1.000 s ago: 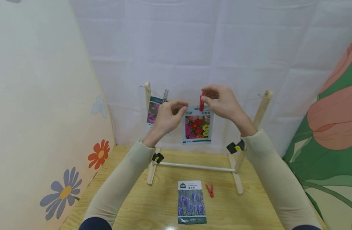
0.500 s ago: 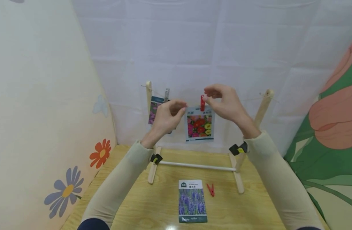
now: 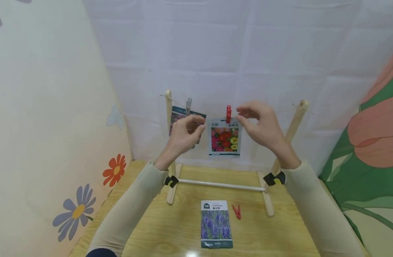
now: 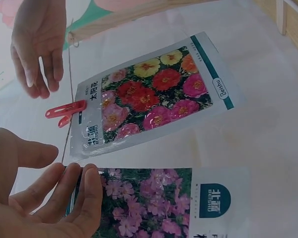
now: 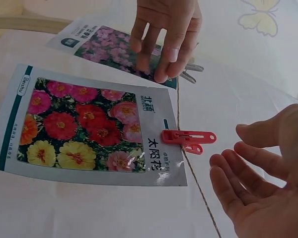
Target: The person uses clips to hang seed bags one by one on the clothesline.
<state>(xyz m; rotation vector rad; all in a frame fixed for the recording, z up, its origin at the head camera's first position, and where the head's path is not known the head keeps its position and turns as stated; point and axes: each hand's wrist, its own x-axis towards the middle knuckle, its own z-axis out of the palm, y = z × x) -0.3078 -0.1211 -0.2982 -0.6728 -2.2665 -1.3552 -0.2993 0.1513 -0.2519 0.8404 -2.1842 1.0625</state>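
A seed packet with red and yellow flowers (image 3: 224,137) (image 4: 154,96) (image 5: 84,124) hangs from the string (image 4: 67,124) of a wooden rack (image 3: 294,121), pinned by a red clip (image 3: 228,113) (image 4: 64,111) (image 5: 188,137). My right hand (image 3: 240,115) (image 5: 253,168) hovers just right of that clip with relaxed fingers, holding nothing. To the packet's left my left hand (image 3: 199,125) (image 4: 49,193) is also empty, its fingertips close to the string. Behind the left hand hangs a pink-flower packet (image 3: 183,117) (image 4: 154,203) under a grey clip (image 3: 188,103) (image 5: 191,72).
A lavender seed packet (image 3: 216,224) lies on the wooden table (image 3: 171,232), with a second red clip (image 3: 236,211) beside it on the right. The rack's white crossbar (image 3: 220,185) runs low behind them. Flowered panels stand left and right, and a white cloth hangs at the back.
My right hand has let go of the red clip and drawn slightly right. The red-flower packet now hangs by the clip alone. My left hand has barely moved.
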